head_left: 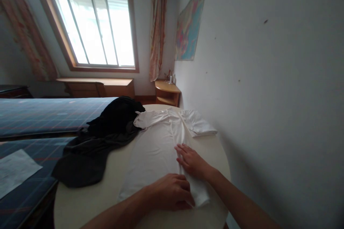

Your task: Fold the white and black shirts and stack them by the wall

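Observation:
A white garment (153, 154) lies spread over a round cream table (80, 204), with a lengthwise fold along its right part. On that fold, about halfway down, my right hand (192, 161) rests flat with its fingers stretched out. My left hand (174, 191) is at the garment's near end, its fingers curled down onto the cloth; the fingertips are partly hidden. At the far right of the table is a folded white cloth section (199, 123); whether it belongs to the same garment I cannot tell. A dark garment (102, 143) lies crumpled on the left.
Beds with blue plaid covers (53, 112) stand to the left, one with a white sheet of paper (17, 170). A white wall (268, 114) runs close along the right. Beyond the table are a corner shelf (166, 86) and a wooden desk (115, 82) under the window.

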{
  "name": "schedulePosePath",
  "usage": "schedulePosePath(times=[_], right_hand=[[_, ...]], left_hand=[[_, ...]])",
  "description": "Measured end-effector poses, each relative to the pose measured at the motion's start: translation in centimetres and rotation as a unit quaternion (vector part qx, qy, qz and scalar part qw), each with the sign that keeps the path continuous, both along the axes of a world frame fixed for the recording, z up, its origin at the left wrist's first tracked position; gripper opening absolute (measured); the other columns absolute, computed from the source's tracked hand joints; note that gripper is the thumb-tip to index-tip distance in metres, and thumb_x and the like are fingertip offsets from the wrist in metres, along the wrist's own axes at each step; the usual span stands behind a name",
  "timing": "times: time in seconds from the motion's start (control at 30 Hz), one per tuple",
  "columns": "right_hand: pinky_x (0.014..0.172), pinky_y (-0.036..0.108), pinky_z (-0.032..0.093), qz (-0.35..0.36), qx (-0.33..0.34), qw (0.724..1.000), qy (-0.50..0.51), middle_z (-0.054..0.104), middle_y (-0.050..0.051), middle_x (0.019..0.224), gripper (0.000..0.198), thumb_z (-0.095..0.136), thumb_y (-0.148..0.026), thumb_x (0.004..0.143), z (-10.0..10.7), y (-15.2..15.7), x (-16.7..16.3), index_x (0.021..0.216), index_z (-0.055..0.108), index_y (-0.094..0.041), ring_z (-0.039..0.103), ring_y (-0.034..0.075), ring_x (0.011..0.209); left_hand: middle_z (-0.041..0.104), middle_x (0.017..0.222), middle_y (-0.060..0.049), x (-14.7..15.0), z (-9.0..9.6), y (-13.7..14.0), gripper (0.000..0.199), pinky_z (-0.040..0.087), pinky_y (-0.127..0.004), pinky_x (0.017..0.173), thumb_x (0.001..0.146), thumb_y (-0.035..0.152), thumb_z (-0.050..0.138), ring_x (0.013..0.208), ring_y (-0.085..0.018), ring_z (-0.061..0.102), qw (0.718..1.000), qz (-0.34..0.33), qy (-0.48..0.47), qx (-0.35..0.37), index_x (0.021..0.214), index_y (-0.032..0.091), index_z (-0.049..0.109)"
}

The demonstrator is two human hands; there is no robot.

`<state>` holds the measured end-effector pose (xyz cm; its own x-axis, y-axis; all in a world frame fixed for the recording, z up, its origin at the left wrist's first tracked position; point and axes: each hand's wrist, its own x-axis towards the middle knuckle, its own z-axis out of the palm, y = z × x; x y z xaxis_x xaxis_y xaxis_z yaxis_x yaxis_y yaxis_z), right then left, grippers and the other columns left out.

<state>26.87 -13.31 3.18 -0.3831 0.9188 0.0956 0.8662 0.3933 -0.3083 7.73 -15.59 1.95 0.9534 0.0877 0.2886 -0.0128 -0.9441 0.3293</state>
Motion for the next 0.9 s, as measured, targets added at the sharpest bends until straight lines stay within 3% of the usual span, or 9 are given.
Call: schedulePosePath(times=[0.13, 0.23, 0.37, 0.47, 0.57, 0.67, 0.73, 0.83, 0.9], right_hand=[[0.118, 0.046, 0.027, 0.021, 0.000, 1.000, -0.004, 0.046, 0.007, 0.152, 0.047, 0.046, -0.044, 0.099, -0.2, -0.7, 0.2, 0.141, 0.053, -0.026, 0.038, 0.027, 0.141], [0.112, 0.042, 0.035, 0.014, 0.011, 1.000, 0.008, 0.058, 0.006, 0.141, 0.040, 0.041, -0.036, 0.101, 0.1, -0.6, 0.5, 0.136, 0.057, -0.026, 0.049, 0.023, 0.131], [0.114, 0.040, 0.031, -0.024, 0.045, 0.999, 0.004, 0.052, 0.010, 0.146, 0.046, 0.039, -0.027, 0.099, -0.4, 0.2, 0.4, 0.143, 0.049, -0.018, 0.044, 0.023, 0.136], [0.115, 0.040, 0.029, -0.021, 0.049, 0.999, -0.013, 0.048, 0.012, 0.150, 0.046, 0.041, -0.031, 0.099, -0.6, 0.6, 0.1, 0.142, 0.050, -0.017, 0.041, 0.024, 0.138], [0.103, 0.037, 0.037, -0.033, 0.048, 0.998, -0.021, 0.066, 0.009, 0.128, 0.036, 0.037, -0.033, 0.102, 0.3, 0.6, -0.3, 0.123, 0.064, -0.021, 0.058, 0.023, 0.119], [0.090, 0.034, 0.041, -0.090, 0.050, 0.994, -0.033, 0.074, 0.008, 0.099, 0.033, 0.038, -0.034, 0.101, 1.6, 0.8, -1.0, 0.099, 0.068, -0.020, 0.066, 0.021, 0.096], [0.087, 0.034, 0.041, -0.129, 0.050, 0.989, -0.048, 0.074, 0.009, 0.095, 0.028, 0.047, -0.039, 0.098, 2.0, 1.2, -1.5, 0.096, 0.067, -0.019, 0.067, 0.022, 0.092], [0.085, 0.034, 0.041, -0.172, 0.041, 0.981, -0.076, 0.074, 0.012, 0.097, 0.025, 0.056, -0.040, 0.092, 1.8, 2.1, -2.4, 0.097, 0.067, -0.018, 0.068, 0.024, 0.092], [0.084, 0.034, 0.042, -0.192, 0.031, 0.977, -0.092, 0.075, 0.013, 0.097, 0.023, 0.054, -0.036, 0.092, 1.4, 2.8, -2.8, 0.095, 0.068, -0.017, 0.069, 0.024, 0.092]], left_hand=[[0.073, 0.093, -0.005, -0.2, 1.1, -0.6, 0.022, 0.051, -0.026, 0.087, 0.094, 0.039, 0.062, 0.091, -0.018, 0.066, 0.997, -0.041, -0.005, -0.070, 0.104, 0.022, 0.073], [0.072, 0.108, -0.007, -1.1, 2.2, 0.3, 0.027, 0.048, -0.029, 0.100, 0.096, 0.035, 0.057, 0.104, -0.019, 0.066, 0.996, 0.000, -0.008, -0.090, 0.118, 0.023, 0.069], [0.041, 0.155, -0.009, -2.4, 2.4, 1.0, 0.055, 0.024, -0.055, 0.119, 0.092, 0.044, 0.061, 0.144, -0.034, 0.035, 0.997, 0.037, 0.045, -0.043, 0.143, 0.031, 0.049], [0.024, 0.163, -0.011, -2.7, 1.9, -0.3, 0.062, 0.017, -0.065, 0.116, 0.094, 0.049, 0.055, 0.149, -0.039, 0.017, 0.994, 0.046, 0.085, -0.056, 0.151, 0.031, 0.037], [0.018, 0.164, -0.011, -2.5, 1.8, -2.3, 0.058, 0.016, -0.067, 0.116, 0.099, 0.046, 0.049, 0.149, -0.040, 0.010, 0.990, 0.029, 0.107, -0.091, 0.153, 0.031, 0.034], [0.025, 0.163, -0.008, -2.0, 2.3, -3.4, 0.048, 0.021, -0.062, 0.117, 0.103, 0.033, 0.040, 0.149, -0.037, 0.013, 0.986, -0.005, 0.116, -0.121, 0.151, 0.030, 0.039], [0.041, 0.155, -0.008, -1.8, 2.9, -3.0, 0.045, 0.030, -0.054, 0.117, 0.101, 0.034, 0.045, 0.146, -0.034, 0.030, 0.987, -0.009, 0.091, -0.133, 0.146, 0.029, 0.046], [0.058, 0.141, -0.007, -2.1, 3.4, -1.2, 0.045, 0.038, -0.043, 0.114, 0.094, 0.037, 0.059, 0.133, -0.027, 0.051, 0.991, 0.040, 0.039, -0.118, 0.138, 0.029, 0.054], [0.052, 0.147, -0.007, -2.6, 3.0, 0.2, 0.049, 0.036, -0.046, 0.115, 0.089, 0.034, 0.064, 0.137, -0.029, 0.046, 0.991, 0.095, 0.029, -0.085, 0.138, 0.030, 0.054]])
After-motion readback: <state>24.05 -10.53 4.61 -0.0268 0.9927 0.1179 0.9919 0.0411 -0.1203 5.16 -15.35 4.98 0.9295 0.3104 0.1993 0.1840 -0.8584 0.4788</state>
